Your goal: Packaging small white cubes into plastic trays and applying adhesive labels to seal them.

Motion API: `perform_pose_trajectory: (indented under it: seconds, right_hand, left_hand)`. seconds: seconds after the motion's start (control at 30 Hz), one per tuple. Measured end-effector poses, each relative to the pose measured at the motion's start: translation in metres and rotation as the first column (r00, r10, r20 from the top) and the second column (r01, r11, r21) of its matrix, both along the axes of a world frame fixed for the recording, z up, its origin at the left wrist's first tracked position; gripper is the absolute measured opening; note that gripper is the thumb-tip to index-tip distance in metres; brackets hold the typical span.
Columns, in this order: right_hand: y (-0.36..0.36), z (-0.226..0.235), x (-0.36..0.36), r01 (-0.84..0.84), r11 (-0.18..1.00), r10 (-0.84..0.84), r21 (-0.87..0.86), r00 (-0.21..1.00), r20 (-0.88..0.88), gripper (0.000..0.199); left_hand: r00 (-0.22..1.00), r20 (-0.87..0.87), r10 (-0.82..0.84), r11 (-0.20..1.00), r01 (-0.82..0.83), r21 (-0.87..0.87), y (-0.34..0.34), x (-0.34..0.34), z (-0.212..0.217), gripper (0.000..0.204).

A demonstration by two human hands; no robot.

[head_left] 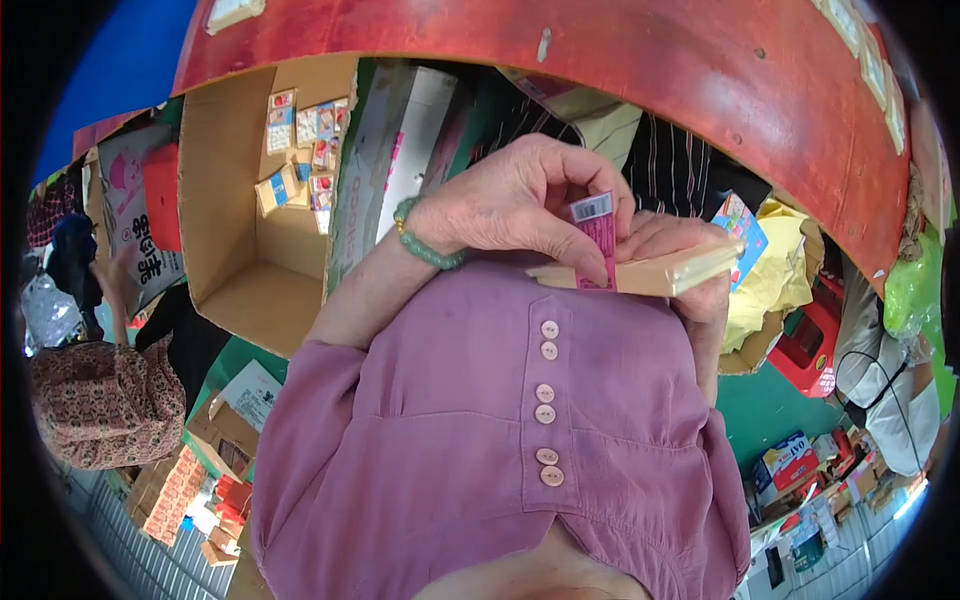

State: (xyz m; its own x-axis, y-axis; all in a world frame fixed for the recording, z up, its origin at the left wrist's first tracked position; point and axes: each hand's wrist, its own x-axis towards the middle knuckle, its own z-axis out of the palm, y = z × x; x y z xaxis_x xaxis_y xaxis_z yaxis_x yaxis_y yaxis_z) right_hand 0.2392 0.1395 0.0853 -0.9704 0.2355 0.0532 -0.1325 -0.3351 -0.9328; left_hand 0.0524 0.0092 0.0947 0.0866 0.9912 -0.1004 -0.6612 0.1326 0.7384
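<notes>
My left hand (540,200), with a green bead bracelet at the wrist, pinches a pink paper label (598,240) that carries a barcode patch. The label's lower end lies against the side of a flat, pale package (665,275) with a shiny clear wrap at its right end. My right hand (675,236) is closed round that package from behind and beneath, holding it in front of my chest. Part of the right hand's fingers is hidden by the package and the left hand.
A red tabletop (640,35) curves across the far side, with wrapped packages (870,65) at its right edge. On the left an open carton (225,190) holds several small wrapped packs (282,120). Yellow paper (775,265) and a red plastic stool (808,345) are at right. Another person (110,400) is at far left.
</notes>
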Motion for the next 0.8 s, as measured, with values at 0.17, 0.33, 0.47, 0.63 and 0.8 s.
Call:
perform_pose_trajectory:
  seconds: [0.17, 0.33, 0.47, 0.63, 0.8]
  right_hand:
    - [0.003, -0.002, 0.0, -0.008, 0.99, 0.028, 0.139, 0.989, -0.142, 0.027]
    - [0.011, 0.003, 0.0, -0.122, 0.953, 0.18, 0.277, 0.964, -0.194, 0.023]
    - [0.011, 0.004, 0.006, -0.117, 0.961, 0.164, 0.25, 0.971, -0.175, 0.019]
    - [0.006, 0.007, 0.003, 0.007, 0.992, 0.011, 0.125, 0.99, -0.142, 0.017]
    - [0.014, 0.009, 0.004, 0.042, 0.976, -0.021, 0.216, 0.995, -0.097, 0.016]
  left_hand:
    - [0.931, -0.325, -0.166, 0.964, 0.223, 0.146, 0.007, -0.003, 0.002, 0.028]
    - [0.826, -0.414, -0.383, 0.912, 0.41, -0.026, 0.01, 0.0, 0.004, 0.036]
    - [0.829, -0.44, -0.344, 0.909, 0.411, 0.063, 0.016, 0.009, -0.004, 0.041]
    - [0.899, -0.261, -0.352, 0.924, 0.378, 0.054, 0.026, 0.009, -0.012, 0.065]
    - [0.903, -0.379, -0.203, 0.964, 0.251, 0.083, 0.034, 0.014, -0.02, 0.085]
